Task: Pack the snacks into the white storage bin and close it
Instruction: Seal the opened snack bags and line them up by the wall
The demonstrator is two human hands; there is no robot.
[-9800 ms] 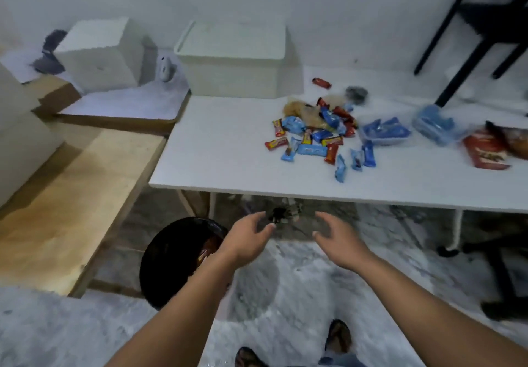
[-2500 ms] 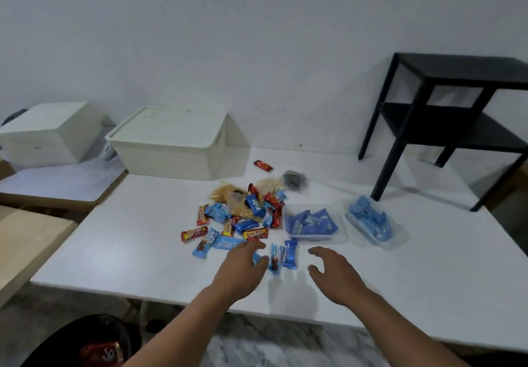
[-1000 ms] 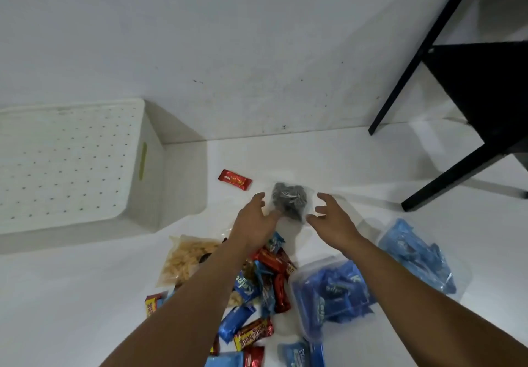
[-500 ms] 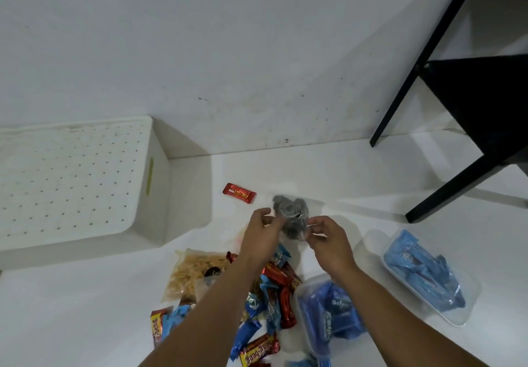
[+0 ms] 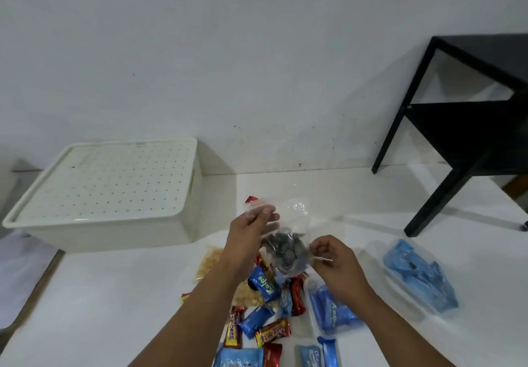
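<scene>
Now that the clear bag of dark snacks (image 5: 287, 252) is lifted off the table (image 5: 114, 295), left hand (image 5: 251, 232) and right hand (image 5: 333, 255) pinch it, apparently by the edges; white storage bin (image 5: 108, 192), far left, remains lidded.

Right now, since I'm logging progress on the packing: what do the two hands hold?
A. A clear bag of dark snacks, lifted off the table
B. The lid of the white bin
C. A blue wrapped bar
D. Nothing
A: the left hand pinches the top of the clear bag and the right hand pinches its side, above the pile; the white bin stays lidded.
</scene>
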